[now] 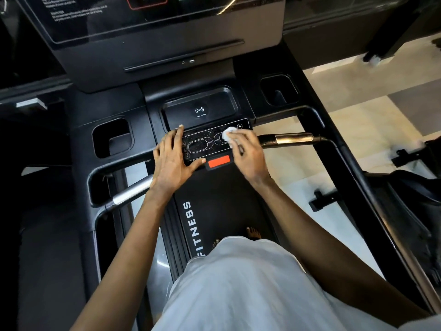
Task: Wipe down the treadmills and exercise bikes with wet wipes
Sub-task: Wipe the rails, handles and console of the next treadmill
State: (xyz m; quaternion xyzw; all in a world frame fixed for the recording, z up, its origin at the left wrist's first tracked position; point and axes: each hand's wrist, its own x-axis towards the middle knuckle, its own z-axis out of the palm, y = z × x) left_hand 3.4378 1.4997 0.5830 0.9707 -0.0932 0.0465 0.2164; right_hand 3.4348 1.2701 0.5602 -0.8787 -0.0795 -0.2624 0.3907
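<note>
Stands with bare foot [253, 232] on treadmill belt [191, 225], 6 o'clock. Rests left hand [174, 156] flat, fingers straight, on left end of control panel [202, 144], thumb along its near edge. Grips wadded wet wipe [228, 137] in right hand [245, 154], fingers curled; keeps wad at 11 o'clock of that hand, poking past fingertips, pressed on panel's right side. Red tab [219, 161] between hands, 6 o'clock of panel. Beyond, 12 o'clock: charging tray [200, 108], then console [143, 32].

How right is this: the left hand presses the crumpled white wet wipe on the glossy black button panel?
Wrong hand. The head view shows the right hand pressing the crumpled white wet wipe on the glossy black button panel.
</note>
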